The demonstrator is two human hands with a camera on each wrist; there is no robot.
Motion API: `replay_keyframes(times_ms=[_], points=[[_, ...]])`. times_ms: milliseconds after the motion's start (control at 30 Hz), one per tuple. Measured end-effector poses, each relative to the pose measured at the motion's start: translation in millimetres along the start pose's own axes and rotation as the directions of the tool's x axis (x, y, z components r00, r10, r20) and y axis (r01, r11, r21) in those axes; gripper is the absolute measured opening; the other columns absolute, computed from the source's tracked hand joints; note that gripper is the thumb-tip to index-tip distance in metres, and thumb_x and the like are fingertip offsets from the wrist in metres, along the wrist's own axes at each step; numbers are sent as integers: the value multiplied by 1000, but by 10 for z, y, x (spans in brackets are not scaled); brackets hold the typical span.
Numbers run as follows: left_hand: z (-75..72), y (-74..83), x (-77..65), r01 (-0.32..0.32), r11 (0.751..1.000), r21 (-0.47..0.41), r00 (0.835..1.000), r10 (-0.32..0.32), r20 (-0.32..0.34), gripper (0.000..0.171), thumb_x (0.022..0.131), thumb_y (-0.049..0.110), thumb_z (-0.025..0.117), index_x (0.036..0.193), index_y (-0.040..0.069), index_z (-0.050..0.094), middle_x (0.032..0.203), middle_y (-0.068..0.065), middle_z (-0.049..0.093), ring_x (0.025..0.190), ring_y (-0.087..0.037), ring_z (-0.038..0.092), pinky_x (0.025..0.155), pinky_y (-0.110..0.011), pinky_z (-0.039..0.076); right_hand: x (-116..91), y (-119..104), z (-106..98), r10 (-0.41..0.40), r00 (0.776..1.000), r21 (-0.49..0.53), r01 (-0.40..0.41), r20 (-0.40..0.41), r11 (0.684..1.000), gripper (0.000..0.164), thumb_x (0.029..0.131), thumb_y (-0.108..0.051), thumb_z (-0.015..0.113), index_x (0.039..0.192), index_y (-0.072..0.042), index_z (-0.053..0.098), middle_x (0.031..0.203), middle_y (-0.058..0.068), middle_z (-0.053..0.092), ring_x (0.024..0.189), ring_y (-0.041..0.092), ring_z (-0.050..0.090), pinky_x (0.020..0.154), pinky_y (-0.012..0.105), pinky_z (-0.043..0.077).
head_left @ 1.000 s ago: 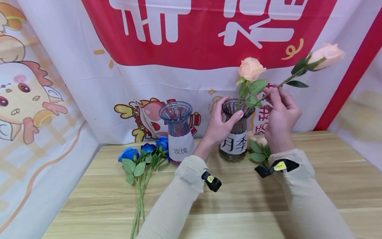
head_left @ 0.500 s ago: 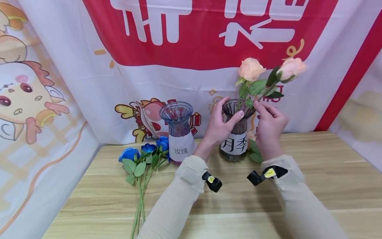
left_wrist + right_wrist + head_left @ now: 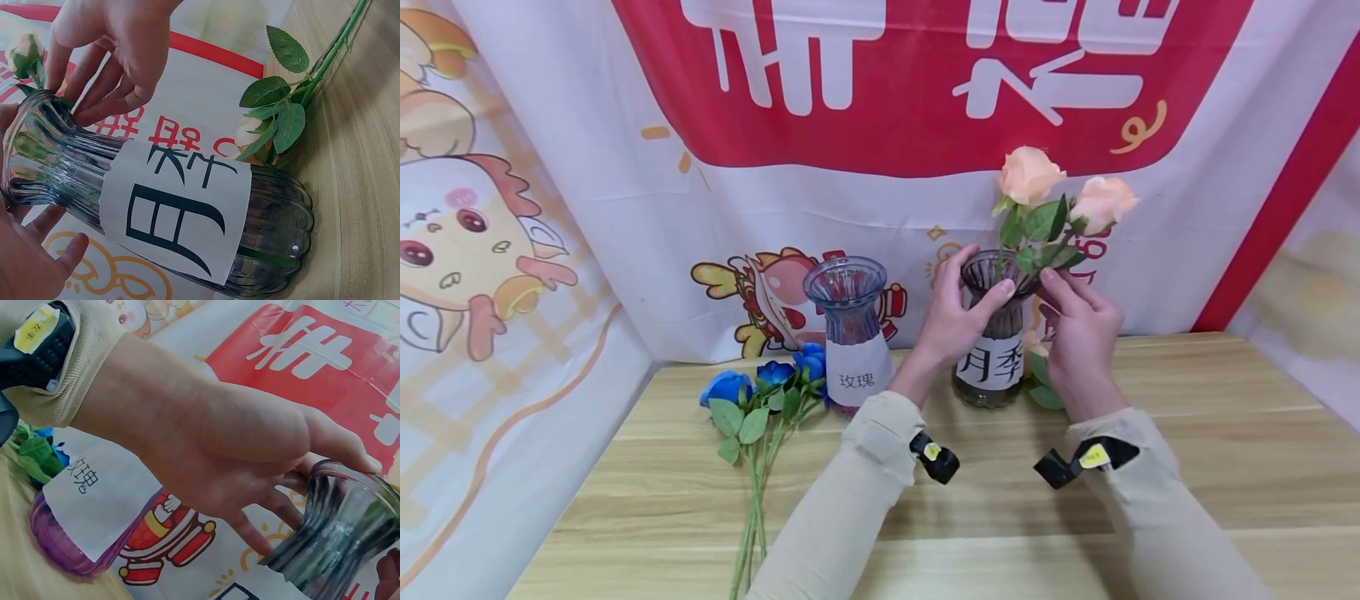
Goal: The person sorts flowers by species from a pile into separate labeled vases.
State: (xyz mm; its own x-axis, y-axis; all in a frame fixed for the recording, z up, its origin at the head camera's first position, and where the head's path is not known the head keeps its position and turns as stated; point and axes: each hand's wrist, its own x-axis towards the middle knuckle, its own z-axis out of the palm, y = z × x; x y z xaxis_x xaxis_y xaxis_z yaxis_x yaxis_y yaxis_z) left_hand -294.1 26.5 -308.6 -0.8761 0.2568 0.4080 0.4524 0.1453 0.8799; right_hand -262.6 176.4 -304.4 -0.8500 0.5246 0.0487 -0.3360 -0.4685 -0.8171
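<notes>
My left hand [image 3: 951,321] holds a grey ribbed glass vase [image 3: 987,396] by its flared neck, thumb and fingers on either side of the rim. A white label with black characters wraps the vase. One peach rose [image 3: 1030,177] stands upright in it. My right hand [image 3: 1082,337] pinches the leafy stem of a second peach rose [image 3: 1103,202] at the right of the vase mouth. This rose leans right. In the left wrist view, a green stem [image 3: 269,257] shows through the glass near the vase base.
Another peach rose [image 3: 247,134] lies on the table beside the vase, partly behind my right hand in the head view. A blue-purple labelled vase [image 3: 853,358] stands to the left. Several blue roses [image 3: 727,389] lie left of it. A printed cloth [image 3: 910,208] hangs behind.
My right hand has come left and down to the vase mouth with the second peach rose, whose bloom now sits lower and closer to the first. The left hand keeps its hold.
</notes>
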Motion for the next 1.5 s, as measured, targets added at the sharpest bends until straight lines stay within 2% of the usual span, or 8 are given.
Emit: replay_keyframes(times_ms=[167, 367, 533, 867, 1200, 1400, 1467, 1500], points=[[2, -2, -6, 3, 1000, -6, 1000, -3, 2, 78, 98, 42, 69, 165, 22, 34, 166, -7, 36, 152, -26, 40, 128, -50, 36, -6, -54, -156, 46, 997, 23, -47, 56, 999, 23, 94, -7, 80, 117, -7, 80, 99, 0, 83, 88, 14, 79, 76, 23, 61], [-17, -2, -5, 0, 1000, -30, 1000, 0, 11, 77, 99, 38, 69, 165, 21, 34, 164, -11, 37, 148, -30, 43, 127, -54, 36, -29, -151, -373, 54, 993, 34, -58, 108, 998, 31, 92, -8, 83, 123, -6, 79, 109, 2, 83, 88, 14, 78, 76, 21, 60], [-20, 0, -7, 0, 1000, -28, 1000, 0, 15, 77, 99, 38, 68, 166, 20, 33, 164, -11, 37, 149, -29, 42, 128, -54, 35, -36, -250, -562, 50, 987, 54, -59, 152, 997, 28, 89, -9, 85, 117, -7, 81, 108, 2, 84, 85, 13, 79, 75, 21, 59], [-5, 14, -17, 18, 1000, -18, 1000, -17, 14, 78, 99, 39, 69, 166, 21, 33, 165, -9, 36, 150, -29, 41, 128, -53, 35, -102, -413, -874, 68, 983, -34, -63, 170, 997, 34, 90, -11, 85, 123, -9, 80, 107, -1, 84, 89, 12, 79, 78, 21, 61], [-46, 5, 7, 10, 1000, -16, 1000, -10, 1, 76, 99, 38, 69, 165, 21, 34, 164, -9, 37, 149, -28, 42, 128, -49, 35, -143, -387, -1147, 162, 957, -144, -130, 242, 981, 31, 93, -10, 81, 124, -16, 79, 105, -5, 83, 92, 9, 80, 80, 22, 64], [-27, 5, 2, 13, 1000, -14, 1000, -13, -2, 77, 99, 38, 70, 165, 21, 34, 165, -10, 37, 150, -29, 42, 129, -49, 35, -113, -319, -1416, 221, 927, -302, -126, 304, 945, 23, 96, -6, 77, 111, -22, 82, 100, -7, 83, 91, 6, 79, 79, 23, 64], [-10, 5, 3, 15, 1000, -9, 1000, -15, 2, 77, 99, 38, 70, 165, 21, 34, 165, -9, 37, 150, -28, 42, 128, -49, 35, -106, -288, -1528, 243, 917, -423, -93, 317, 901, 25, 97, -5, 76, 108, -27, 81, 97, -10, 82, 89, 4, 78, 78, 22, 64], [-1, 5, 3, 15, 1000, -6, 1000, -15, 4, 77, 99, 39, 70, 165, 21, 34, 165, -9, 37, 150, -28, 42, 128, -49, 35, -108, -272, -1585, 259, 912, -501, -71, 317, 862, 25, 98, -6, 76, 108, -28, 79, 96, -13, 82, 89, 2, 77, 79, 21, 64]])
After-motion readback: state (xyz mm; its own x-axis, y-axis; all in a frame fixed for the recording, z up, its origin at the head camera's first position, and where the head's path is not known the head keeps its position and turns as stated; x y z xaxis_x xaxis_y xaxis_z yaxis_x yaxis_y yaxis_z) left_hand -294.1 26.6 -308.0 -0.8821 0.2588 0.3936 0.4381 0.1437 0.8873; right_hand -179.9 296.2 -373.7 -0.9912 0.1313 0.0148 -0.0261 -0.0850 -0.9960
